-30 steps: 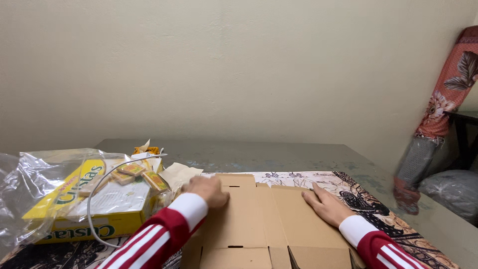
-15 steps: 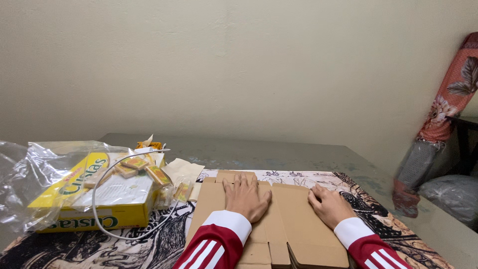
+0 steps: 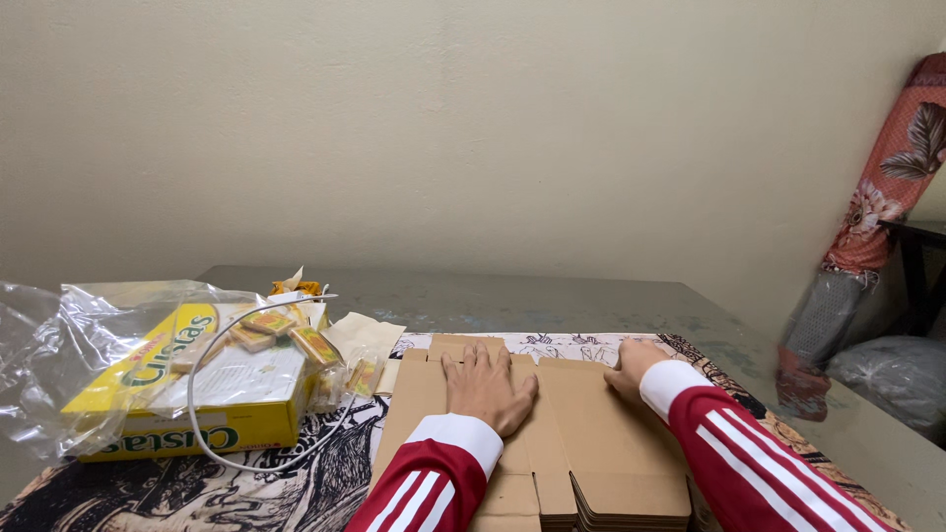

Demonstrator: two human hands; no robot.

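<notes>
Under our left hand (image 3: 485,387) and right hand (image 3: 634,363), both spread flat with fingers apart, lay the stack of unfolded cardboard blanks (image 3: 552,433) on the tabletop (image 3: 552,300); none had been folded, the yellow box (image 3: 187,389) sat left.

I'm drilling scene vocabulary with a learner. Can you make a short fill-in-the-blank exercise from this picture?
1. Both hands press flat on a stack of brown ____ sheets.
2. The left hand lies palm ____.
3. The yellow box sits to the ____ of the stack.
4. The right hand wears a red sleeve with ____ stripes.

Missing words: cardboard; down; left; white
</notes>
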